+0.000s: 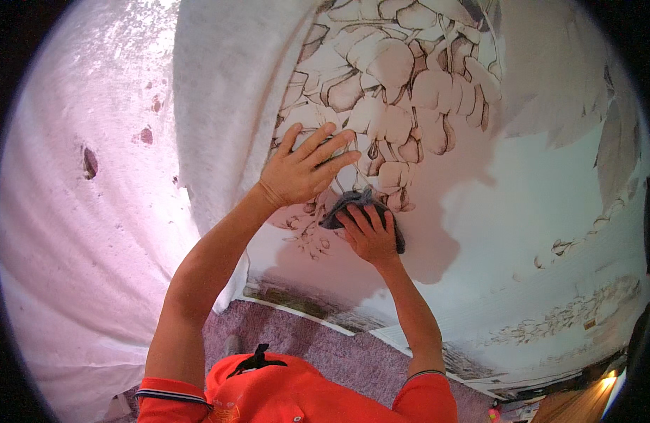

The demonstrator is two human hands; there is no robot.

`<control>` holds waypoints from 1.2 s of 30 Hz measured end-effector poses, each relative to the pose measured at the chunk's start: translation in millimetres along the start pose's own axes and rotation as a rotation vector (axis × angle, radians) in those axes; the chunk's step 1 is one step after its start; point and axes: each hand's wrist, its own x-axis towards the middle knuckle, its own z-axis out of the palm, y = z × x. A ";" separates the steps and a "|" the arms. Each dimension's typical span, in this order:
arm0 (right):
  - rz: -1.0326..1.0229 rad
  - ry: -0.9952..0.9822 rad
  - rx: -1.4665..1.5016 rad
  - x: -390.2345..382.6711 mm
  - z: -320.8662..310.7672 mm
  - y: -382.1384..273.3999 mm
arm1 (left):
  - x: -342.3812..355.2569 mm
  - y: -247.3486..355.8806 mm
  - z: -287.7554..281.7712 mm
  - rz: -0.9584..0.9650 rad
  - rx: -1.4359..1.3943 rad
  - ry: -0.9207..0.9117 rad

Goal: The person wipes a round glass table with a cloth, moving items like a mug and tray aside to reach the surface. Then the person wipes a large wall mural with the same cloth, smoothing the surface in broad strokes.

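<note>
A white wall covering (473, 233) printed with brown-outlined petals and leaves spreads over the wall before me. My left hand (300, 169) lies flat on the print with its fingers spread, holding nothing. Lower and to the right, my right hand (373, 236) presses a dark grey cloth (344, 203) against the same surface. The fingers rest over the cloth, which is bunched around them. Left of my left hand, a pale blank strip (223, 92) of sheet hangs loosely, with its edge curving beside the print.
Farther left, pinkish-white draped sheeting (78, 233) has dark holes or patches. Below the wall covering's lower edge lies a purple-grey carpet (311, 352). At the lower right, a bright lamp glow (609, 381) shows near a brown surface and small items.
</note>
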 end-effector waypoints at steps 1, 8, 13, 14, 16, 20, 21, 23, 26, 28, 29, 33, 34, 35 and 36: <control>-0.011 -0.011 -0.013 0.5 -4.6 5.2 | -0.9 0.5 1.6 0.002 0.034 -0.005; 0.225 0.147 -0.065 55.4 -29.5 52.9 | -20.5 21.8 7.8 -0.163 0.018 -0.041; 0.251 0.146 -0.078 76.7 -37.2 50.9 | -56.8 41.7 26.8 -0.282 -0.033 -0.073; 0.225 0.147 -0.065 74.1 -32.2 47.8 | -64.4 41.7 27.3 -0.301 -0.054 -0.102; 0.165 0.109 -0.039 58.2 -21.5 39.5 | -79.3 40.5 29.8 -0.270 -0.040 -0.089; 0.031 0.042 -0.014 49.3 -23.6 36.2 | -89.7 39.6 32.5 -0.222 -0.036 -0.032; 0.004 0.040 -0.014 52.3 -25.5 39.4 | -90.0 39.9 33.0 -0.223 -0.040 -0.030; -0.024 0.039 -0.009 67.0 -33.4 44.9 | -89.3 38.9 32.8 -0.219 -0.050 -0.018; 0.008 0.063 -0.001 110.3 -46.7 57.2 | -93.6 36.5 33.6 -0.218 -0.074 -0.047; 0.078 0.104 -0.016 140.2 -54.5 63.5 | -89.1 39.4 30.5 -0.231 -0.054 -0.029; 0.120 0.156 -0.024 151.7 -56.4 64.2 | -88.1 39.5 29.9 -0.221 -0.056 -0.016; 0.141 0.164 0.000 176.3 -54.6 52.7 | -88.7 37.7 29.9 -0.216 -0.068 -0.016; 0.116 0.123 0.024 177.4 -54.2 48.6 | -89.6 38.3 30.5 -0.217 -0.066 -0.019; 0.088 0.055 0.073 176.3 -56.4 43.3 | -90.6 38.0 31.0 -0.217 -0.063 -0.022; 0.032 0.065 0.089 174.4 -53.6 41.7 | -91.6 36.8 31.9 -0.212 -0.061 -0.004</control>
